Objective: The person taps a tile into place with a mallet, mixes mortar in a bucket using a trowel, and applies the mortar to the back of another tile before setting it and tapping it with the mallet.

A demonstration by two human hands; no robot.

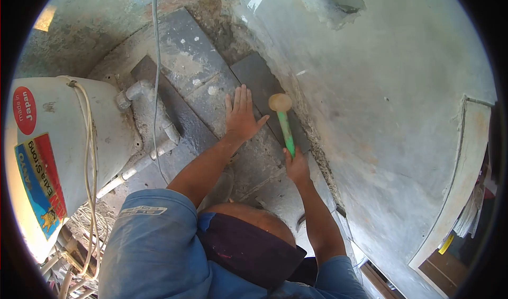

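Observation:
My left hand [242, 116] lies flat with spread fingers on the grey floor tiles [217, 95], beside the long joint next to a dark tile. In my right hand [297, 166] is the green handle of a mallet [284, 121], my fingers wrapped round its lower end. The mallet's round, tan head is over the dark tile [259, 74] that runs along the wall. Whether the head touches that tile, I cannot tell.
A white tank [74, 119] with stickers stands at the left, with a pipe [138, 165] beside it. A grey cable [156, 60] hangs in front of the tiles. The plastered wall [386, 124] rises on the right. Below the tank lies a heap of cords and sticks.

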